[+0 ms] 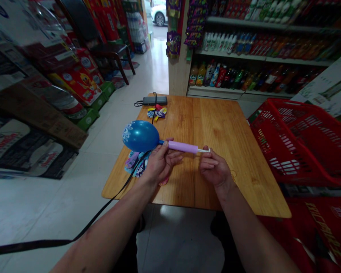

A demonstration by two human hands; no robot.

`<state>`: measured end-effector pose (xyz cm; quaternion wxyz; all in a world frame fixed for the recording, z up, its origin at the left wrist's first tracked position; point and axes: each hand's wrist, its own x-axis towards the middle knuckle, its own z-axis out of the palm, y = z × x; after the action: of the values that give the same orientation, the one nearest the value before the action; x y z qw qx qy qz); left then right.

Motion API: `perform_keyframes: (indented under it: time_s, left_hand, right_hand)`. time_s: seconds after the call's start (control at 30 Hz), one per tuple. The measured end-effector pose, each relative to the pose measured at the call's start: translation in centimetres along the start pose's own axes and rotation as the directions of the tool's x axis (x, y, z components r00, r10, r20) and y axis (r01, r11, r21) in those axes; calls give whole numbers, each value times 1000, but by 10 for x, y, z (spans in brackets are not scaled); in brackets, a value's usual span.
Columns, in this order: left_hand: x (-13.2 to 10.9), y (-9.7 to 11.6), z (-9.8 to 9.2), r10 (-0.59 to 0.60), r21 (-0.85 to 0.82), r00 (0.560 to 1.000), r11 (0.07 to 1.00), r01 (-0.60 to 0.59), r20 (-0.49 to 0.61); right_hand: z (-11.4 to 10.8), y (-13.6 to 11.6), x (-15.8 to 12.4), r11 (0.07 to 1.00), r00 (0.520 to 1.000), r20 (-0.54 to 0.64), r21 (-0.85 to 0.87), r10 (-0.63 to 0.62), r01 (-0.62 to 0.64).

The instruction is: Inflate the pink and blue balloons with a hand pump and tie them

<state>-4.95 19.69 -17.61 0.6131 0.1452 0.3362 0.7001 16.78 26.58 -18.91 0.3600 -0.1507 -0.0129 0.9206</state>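
A blue balloon with a white pattern at its far end is partly inflated, its neck over the tip of a purple balloon pump. My left hand pinches the balloon's neck against the pump's nozzle end, with the other fingers loosely spread beneath. Closed around the white handle at the pump's other end is my right hand. The pump's white rod shows a short way out of the barrel. Flat patterned balloons lie under the blue one, partly hidden by it and by my left hand.
More flat balloons and a dark grey device with a cable lie at the wooden table's far left. A black strap crosses over my left forearm. Red shopping baskets stand at the right. Bottle shelves rise behind.
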Motion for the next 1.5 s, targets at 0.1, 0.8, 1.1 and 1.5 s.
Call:
perform_keyframes:
  time_s: [0.1,0.8,1.1,1.5]
  left_hand:
    - [3,8,-3,69,0,997,998,-69,-26]
    - [-1,-8,0,49,-7,998,999,-49,-38]
    - [6,-1,-2,21,-8,1000,1000,-22,-22]
    - [-4,-17,1,16,7,1000,1000,-16,-13]
  right_hand:
    - [2,-10,-2,998,998,13,27,-60,59]
    - [-5,11,8,1000,998,56,21,21,-22]
    - [-2,-2,6,1000,1000,-24,28,0,1]
    - [0,26,9,1000,999,-53,29,10,-8]
